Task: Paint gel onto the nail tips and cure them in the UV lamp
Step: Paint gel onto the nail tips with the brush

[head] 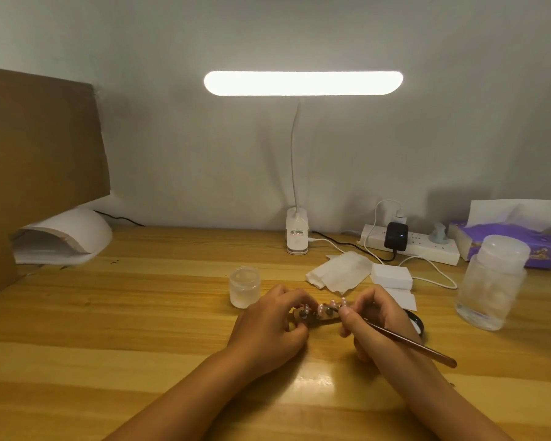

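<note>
Nail tips (pixel 331 303), set in a row on a holder (pixel 315 316), are held just in front and to the right of the small jar (pixel 244 286). The holder is gripped by the left hand (pixel 268 326); a brush (pixel 417 343) is pinched in the right hand (pixel 372 319), its bristle end hidden. Wet gel may be smeared by the crowding fingers, and a tip may be dislodged if the holder is tilted toward the UV lamp (pixel 67 233), well left of and behind the jar.

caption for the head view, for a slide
Left hand and right hand hold the nail tips at a desk, right also gripping a brush.
</note>
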Action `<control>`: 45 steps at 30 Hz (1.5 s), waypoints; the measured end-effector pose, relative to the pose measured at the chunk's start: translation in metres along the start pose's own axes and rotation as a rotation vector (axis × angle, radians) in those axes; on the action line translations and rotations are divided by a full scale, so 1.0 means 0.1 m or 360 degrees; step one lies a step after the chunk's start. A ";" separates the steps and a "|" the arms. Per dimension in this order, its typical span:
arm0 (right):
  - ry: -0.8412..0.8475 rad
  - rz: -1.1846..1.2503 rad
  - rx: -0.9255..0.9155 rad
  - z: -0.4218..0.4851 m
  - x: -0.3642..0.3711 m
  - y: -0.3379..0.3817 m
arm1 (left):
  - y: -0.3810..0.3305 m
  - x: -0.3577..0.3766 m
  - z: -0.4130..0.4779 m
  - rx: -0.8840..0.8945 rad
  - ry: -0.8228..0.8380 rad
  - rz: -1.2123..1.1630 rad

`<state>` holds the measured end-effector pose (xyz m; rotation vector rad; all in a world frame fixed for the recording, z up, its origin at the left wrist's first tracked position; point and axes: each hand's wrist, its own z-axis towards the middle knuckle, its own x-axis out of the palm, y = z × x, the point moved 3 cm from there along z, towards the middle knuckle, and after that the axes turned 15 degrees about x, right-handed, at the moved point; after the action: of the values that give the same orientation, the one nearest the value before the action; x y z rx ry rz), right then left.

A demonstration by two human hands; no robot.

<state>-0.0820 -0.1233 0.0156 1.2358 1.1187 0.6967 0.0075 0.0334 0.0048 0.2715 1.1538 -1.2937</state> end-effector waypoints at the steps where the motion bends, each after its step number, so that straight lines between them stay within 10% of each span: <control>1: -0.0008 -0.0001 0.0001 0.00 0.00 0.00 | 0.00 0.00 0.00 -0.0001 0.0000 -0.0008; 14: 0.0026 -0.0280 -0.0163 -0.13 0.11 0.08 | -0.01 -0.04 0.02 -0.0028 -0.0118 -0.0133; 21: -0.0499 0.0258 -0.0109 -0.08 -0.17 0.08 | -0.05 -0.05 0.00 -0.0120 -0.0119 0.0202; 28: -0.0391 0.0237 0.0062 -0.01 -0.16 0.02 | -0.01 -0.03 0.01 -0.0090 -0.0022 0.0110; 36: -0.0633 -0.0750 -0.0336 -0.02 -0.07 0.01 | -0.05 -0.03 0.02 -0.0011 -0.0065 0.0120; 45: -0.0760 -0.0707 -0.0374 -0.03 -0.08 0.02 | -0.03 -0.02 0.04 -0.0044 -0.0123 0.0203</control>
<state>-0.0878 -0.1292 0.0198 0.8488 0.8390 0.1708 0.0072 0.0311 0.0092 0.2680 1.0708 -1.1656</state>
